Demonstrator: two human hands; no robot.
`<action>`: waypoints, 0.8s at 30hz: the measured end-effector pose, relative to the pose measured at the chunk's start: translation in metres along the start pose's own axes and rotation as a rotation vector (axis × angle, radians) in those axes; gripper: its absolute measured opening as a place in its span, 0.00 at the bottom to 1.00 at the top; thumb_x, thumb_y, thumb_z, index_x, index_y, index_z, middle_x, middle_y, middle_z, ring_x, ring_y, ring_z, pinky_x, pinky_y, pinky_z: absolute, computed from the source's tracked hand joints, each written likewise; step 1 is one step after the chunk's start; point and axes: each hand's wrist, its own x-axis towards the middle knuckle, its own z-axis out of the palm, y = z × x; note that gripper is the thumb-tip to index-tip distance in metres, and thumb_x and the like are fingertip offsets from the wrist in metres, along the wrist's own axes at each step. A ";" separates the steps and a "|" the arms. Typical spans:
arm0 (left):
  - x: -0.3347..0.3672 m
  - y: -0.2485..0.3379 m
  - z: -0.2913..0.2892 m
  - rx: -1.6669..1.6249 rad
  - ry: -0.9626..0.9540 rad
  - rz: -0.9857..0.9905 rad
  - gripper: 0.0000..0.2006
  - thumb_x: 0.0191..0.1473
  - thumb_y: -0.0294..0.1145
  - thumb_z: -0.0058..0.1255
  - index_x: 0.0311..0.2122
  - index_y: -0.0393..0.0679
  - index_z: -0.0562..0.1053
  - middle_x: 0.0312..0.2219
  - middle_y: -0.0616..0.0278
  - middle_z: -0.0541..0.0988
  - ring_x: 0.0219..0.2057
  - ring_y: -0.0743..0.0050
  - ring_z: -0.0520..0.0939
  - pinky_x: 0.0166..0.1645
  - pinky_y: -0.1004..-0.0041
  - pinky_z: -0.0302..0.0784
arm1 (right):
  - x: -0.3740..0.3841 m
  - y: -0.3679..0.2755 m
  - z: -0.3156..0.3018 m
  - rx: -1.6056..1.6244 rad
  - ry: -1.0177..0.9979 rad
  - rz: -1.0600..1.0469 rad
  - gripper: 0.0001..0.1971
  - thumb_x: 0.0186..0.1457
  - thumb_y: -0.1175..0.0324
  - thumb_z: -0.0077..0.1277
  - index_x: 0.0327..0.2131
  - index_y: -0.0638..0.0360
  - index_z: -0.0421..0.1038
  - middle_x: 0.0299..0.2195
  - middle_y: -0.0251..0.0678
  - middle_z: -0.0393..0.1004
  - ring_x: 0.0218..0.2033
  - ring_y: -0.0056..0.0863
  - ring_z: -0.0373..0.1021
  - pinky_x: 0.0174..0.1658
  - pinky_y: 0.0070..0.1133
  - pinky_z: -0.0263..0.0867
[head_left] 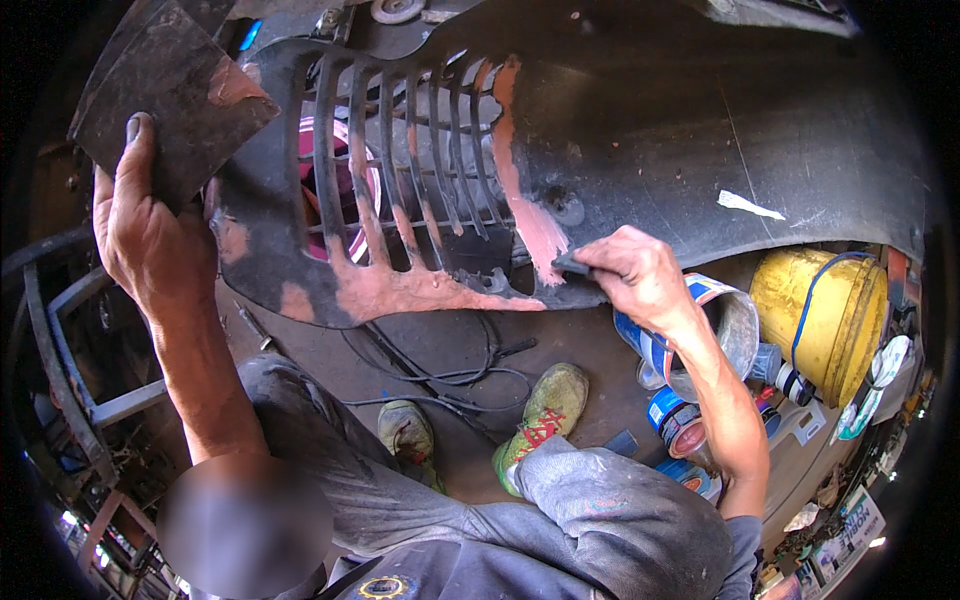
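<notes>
A large dark panel (680, 130), with a slatted grille section toward its left end, stretches in front of the seated person. Pink filler (400, 293) covers parts of the panel: along the near edge below the slats, on several slats, and in a long strip just right of the grille, where it broadens into a smeared patch toward the near edge.

The right hand (638, 272) is at the panel's near edge, right of the grille. Its fingers are closed in a pinch on a small dark spreader (570, 263), whose tip is at the smeared patch. The left hand (155, 240) is over the left end of the panel, gripping a dark flat plate (160, 105) with the thumb on top; its other fingers are mostly hidden. A dab of filler sits on the plate's corner nearest the grille.

A torn white strip (750, 206) lies on the panel's right part. Through the slats shows a magenta container (328, 190) with a pale rim. Off the panel's near right edge stand a yellow bucket (810, 320), a pale pail (738, 335) and a blue can (675, 412). Black cables (455, 378) and two greenish shoes (553, 405) with red laces are on the near side of the panel, and a metal frame (75, 330) stands off its left end.
</notes>
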 end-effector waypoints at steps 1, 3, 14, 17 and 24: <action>0.000 -0.001 0.000 0.022 0.002 0.005 0.27 0.47 0.21 0.65 0.56 0.41 0.74 0.49 0.48 0.79 0.53 0.50 0.78 0.58 0.62 0.73 | 0.002 -0.002 -0.003 0.039 0.053 0.087 0.13 0.47 0.77 0.56 0.39 0.60 0.80 0.35 0.40 0.82 0.36 0.37 0.77 0.39 0.29 0.72; 0.000 -0.001 0.001 0.024 0.004 -0.008 0.27 0.47 0.21 0.65 0.55 0.41 0.74 0.49 0.48 0.80 0.53 0.49 0.78 0.58 0.62 0.73 | 0.009 0.001 -0.002 0.199 0.221 0.221 0.16 0.52 0.76 0.56 0.46 0.59 0.78 0.30 0.36 0.81 0.31 0.24 0.76 0.35 0.21 0.70; -0.002 0.013 0.004 -0.708 0.004 -0.418 0.19 0.56 0.24 0.56 0.54 0.39 0.75 0.46 0.49 0.79 0.49 0.55 0.79 0.55 0.65 0.74 | 0.013 -0.001 -0.030 0.566 0.270 0.522 0.21 0.52 0.78 0.59 0.52 0.68 0.73 0.25 0.26 0.74 0.27 0.12 0.68 0.32 0.14 0.64; 0.014 0.027 -0.033 -1.207 0.001 -0.724 0.23 0.51 0.19 0.58 0.54 0.40 0.75 0.49 0.44 0.77 0.49 0.50 0.78 0.55 0.64 0.73 | 0.040 -0.035 -0.033 0.795 0.465 0.404 0.15 0.52 0.79 0.59 0.44 0.68 0.73 0.34 0.31 0.76 0.33 0.15 0.70 0.36 0.15 0.68; 0.012 0.098 -0.066 -1.913 -0.077 -1.051 0.18 0.62 0.28 0.51 0.56 0.38 0.69 0.47 0.60 0.78 0.46 0.73 0.79 0.54 0.70 0.74 | 0.073 -0.116 -0.055 0.042 0.788 -0.416 0.13 0.54 0.74 0.61 0.41 0.62 0.70 0.35 0.44 0.77 0.36 0.40 0.76 0.42 0.29 0.73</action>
